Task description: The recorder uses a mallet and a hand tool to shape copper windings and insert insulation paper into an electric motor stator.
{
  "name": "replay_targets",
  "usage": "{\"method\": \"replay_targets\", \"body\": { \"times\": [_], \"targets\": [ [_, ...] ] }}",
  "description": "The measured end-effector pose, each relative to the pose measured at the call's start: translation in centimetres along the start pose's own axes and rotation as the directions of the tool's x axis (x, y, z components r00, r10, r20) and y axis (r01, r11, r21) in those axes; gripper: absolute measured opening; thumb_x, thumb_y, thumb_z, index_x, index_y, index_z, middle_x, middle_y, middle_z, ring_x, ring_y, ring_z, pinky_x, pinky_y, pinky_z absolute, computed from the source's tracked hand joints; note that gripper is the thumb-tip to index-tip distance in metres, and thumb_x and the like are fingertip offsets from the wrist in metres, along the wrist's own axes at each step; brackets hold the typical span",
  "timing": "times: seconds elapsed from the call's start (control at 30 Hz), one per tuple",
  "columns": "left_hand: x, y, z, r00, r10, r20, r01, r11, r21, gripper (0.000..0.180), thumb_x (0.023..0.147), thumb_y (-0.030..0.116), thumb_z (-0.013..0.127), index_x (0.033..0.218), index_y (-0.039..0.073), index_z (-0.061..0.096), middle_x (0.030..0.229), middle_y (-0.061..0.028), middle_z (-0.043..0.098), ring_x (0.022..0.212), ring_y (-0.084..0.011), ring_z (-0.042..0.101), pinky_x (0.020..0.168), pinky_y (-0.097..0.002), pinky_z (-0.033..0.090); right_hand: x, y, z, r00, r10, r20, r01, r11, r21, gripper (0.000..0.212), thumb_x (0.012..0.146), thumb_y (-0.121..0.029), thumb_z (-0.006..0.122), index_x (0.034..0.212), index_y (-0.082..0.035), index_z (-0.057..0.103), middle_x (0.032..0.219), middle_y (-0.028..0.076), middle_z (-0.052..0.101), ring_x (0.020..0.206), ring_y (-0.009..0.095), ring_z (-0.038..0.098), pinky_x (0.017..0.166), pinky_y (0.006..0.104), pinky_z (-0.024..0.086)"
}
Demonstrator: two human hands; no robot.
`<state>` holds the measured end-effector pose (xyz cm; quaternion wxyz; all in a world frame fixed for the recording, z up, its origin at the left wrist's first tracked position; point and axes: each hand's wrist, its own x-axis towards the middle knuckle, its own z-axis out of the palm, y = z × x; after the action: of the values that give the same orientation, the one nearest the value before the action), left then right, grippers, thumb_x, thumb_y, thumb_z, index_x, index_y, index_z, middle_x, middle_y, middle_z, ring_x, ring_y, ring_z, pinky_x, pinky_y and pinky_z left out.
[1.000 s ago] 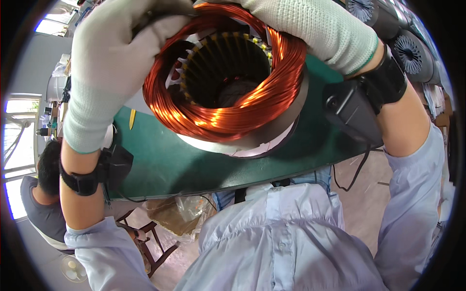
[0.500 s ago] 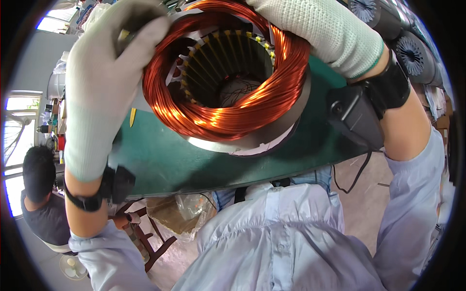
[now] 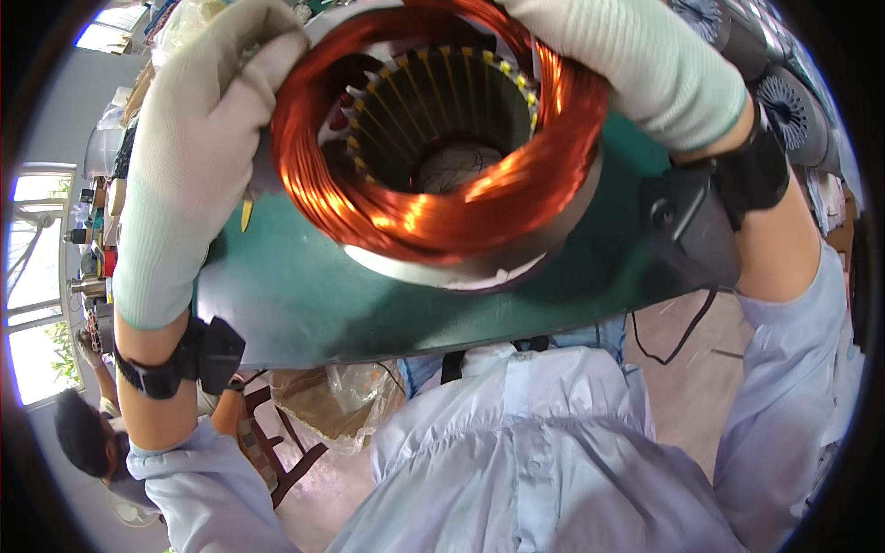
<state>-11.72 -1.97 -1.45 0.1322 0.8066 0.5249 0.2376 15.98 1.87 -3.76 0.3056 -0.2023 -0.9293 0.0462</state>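
Observation:
A motor stator stands on the green tabletop, with a thick ring of copper winding wire (image 3: 415, 226) bulging around its top. Inside the bore, yellow slot strips (image 3: 447, 78) line the dark slotted wall. My left hand (image 3: 217, 97), in a white knit glove, is at the ring's upper left. Its fingers are curled toward the thumb; anything between them is hidden. My right hand (image 3: 622, 60), gloved alike, lies over the ring's upper right, its fingertips out of sight. Below the ring, the stator's pale metal body (image 3: 461, 267) shows.
A yellow pointed object (image 3: 246, 215) lies on the green table (image 3: 295, 304) beside my left wrist. Dark slotted cylindrical parts (image 3: 793, 111) are at the far right. Under the table edge sits a clear plastic bag (image 3: 346, 401). Another person (image 3: 88, 442) is at the lower left.
My left hand's fingers have drawn closer to the thumb. The copper ring sits slightly farther right in view. The other person has shifted lower, with an arm stretched out.

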Motion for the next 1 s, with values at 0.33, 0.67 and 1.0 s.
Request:
{"method": "replay_targets", "body": {
  "times": [0.33, 0.67, 1.0],
  "targets": [
    [0.9, 0.0, -0.6, 0.993, 0.074, 0.087, -0.07, 0.996, -0.051, 0.023, 0.108, 0.022, 0.054, 0.112, 0.001, 0.062, 0.091, -0.0004, 0.063, 0.085, -0.0054, 0.057, 0.081, -0.0223, 0.048, -0.3, 1.9, 0.6, 1.0, -0.028, -0.012, 0.027, 0.998, -0.051, 0.021, 0.091, -0.005, 0.054, 0.106, 0.003, 0.065, 0.093, 0.023, 0.067, 0.09, 0.038, 0.067, 0.082, 0.0406, 0.053],
    [1.9, -0.5, 0.6, 0.987, 0.155, -0.037, -0.157, 0.986, -0.058, 0.019, 0.107, 0.017, 0.055, 0.111, 0.001, 0.062, 0.096, -0.001, 0.065, 0.086, -0.0076, 0.056, 0.083, -0.0228, 0.047, 0.3, 0.4, -0.2, 0.996, 0.094, 0.005, -0.094, 0.993, 0.071, 0.023, 0.092, -0.007, 0.057, 0.109, 0.003, 0.069, 0.096, 0.021, 0.071, 0.089, 0.034, 0.07, 0.082, 0.036, 0.055],
    [1.6, 2.8, 0.9, 0.984, 0.152, -0.088, -0.124, 0.956, 0.266, 0.015, 0.102, 0.012, 0.059, 0.103, -0.002, 0.061, 0.084, -0.0062, 0.064, 0.077, -0.011, 0.058, 0.074, -0.0268, 0.048, 0.3, -0.3, -0.6, 0.984, 0.164, 0.068, -0.173, 0.972, 0.158, 0.025, 0.103, -0.01, 0.046, 0.119, 0.0, 0.062, 0.098, 0.019, 0.069, 0.091, 0.029, 0.069, 0.083, 0.0352, 0.053]
  ]
}}
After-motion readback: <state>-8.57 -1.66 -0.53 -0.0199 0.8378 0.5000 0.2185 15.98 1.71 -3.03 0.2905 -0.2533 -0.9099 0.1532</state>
